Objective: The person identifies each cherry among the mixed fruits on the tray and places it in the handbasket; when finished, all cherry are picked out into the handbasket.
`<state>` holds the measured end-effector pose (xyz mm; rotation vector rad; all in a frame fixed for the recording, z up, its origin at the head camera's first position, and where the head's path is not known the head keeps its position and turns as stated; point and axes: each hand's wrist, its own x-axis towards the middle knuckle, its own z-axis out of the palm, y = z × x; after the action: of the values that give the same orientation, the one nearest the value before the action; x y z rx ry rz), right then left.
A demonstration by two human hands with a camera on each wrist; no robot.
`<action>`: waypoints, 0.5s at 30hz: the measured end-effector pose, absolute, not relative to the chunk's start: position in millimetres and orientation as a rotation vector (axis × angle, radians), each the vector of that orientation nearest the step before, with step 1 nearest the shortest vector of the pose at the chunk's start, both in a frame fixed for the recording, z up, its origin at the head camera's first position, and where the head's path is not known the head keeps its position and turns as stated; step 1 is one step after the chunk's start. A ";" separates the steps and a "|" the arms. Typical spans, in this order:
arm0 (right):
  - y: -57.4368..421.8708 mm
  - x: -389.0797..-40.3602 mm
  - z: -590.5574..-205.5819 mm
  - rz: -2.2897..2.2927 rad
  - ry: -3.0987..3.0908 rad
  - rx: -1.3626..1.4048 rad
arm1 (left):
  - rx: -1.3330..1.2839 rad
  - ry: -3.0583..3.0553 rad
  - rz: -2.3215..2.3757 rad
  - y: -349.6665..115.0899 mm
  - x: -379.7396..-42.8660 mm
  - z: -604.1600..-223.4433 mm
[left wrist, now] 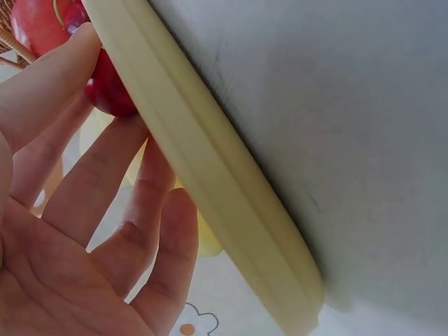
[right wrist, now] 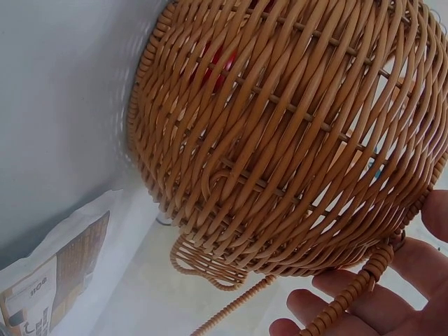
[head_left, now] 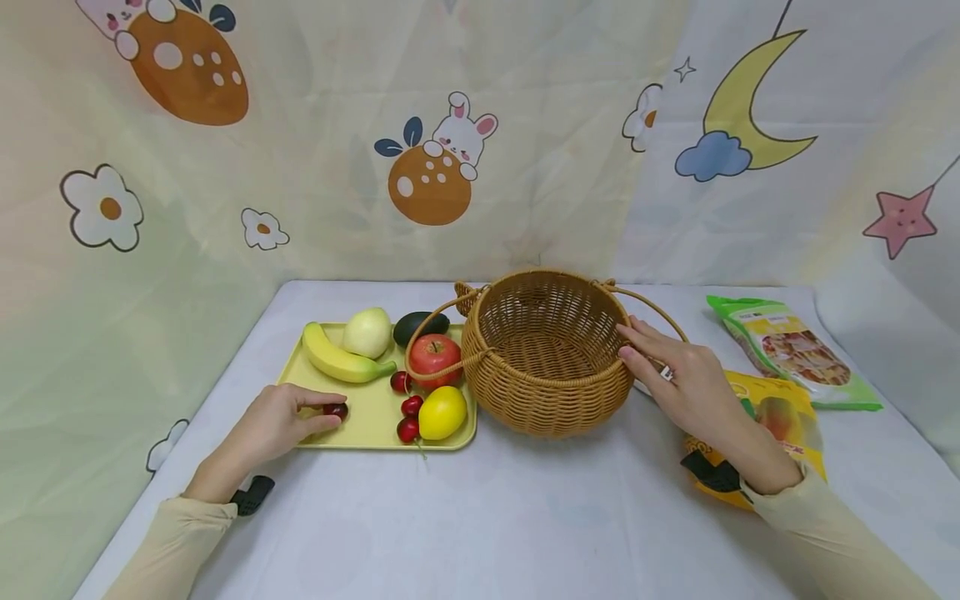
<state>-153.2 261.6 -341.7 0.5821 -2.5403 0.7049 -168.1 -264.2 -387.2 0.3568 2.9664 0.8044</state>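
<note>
On the yellow tray [head_left: 360, 429], my left hand [head_left: 281, 421] pinches a dark red cherry [left wrist: 108, 91] between thumb and fingers near the tray's left front edge. My right hand [head_left: 686, 375] holds the right rim of a brown wicker basket [head_left: 551, 404], thumb and fingers at the edge by the handle [right wrist: 350, 297]. Inside, the basket's woven bottom shows bare. Its left handle hangs over a red apple [head_left: 437, 354]. Also on the tray are a banana [head_left: 341, 360], a pale round fruit [head_left: 367, 332], a dark green avocado [head_left: 412, 327], a lemon [head_left: 442, 413] and more cherries [head_left: 408, 430].
Right of the basket lie a green-edged snack packet [head_left: 806, 354] and a yellow packet [head_left: 780, 417] with fruit pictured on it, partly under my right forearm. A white cloth covers the table [head_left: 510, 525]. Behind it hangs a printed curtain [head_left: 562, 208].
</note>
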 end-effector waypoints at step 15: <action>261.6 -153.0 -341.2 0.697 -2.543 0.588 | 0.339 2.959 0.803 -264.1 -165.9 -386.1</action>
<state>-153.0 261.6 -341.2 0.5879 -2.5430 0.6975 -165.9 -264.1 -386.1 0.3390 2.9590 0.8027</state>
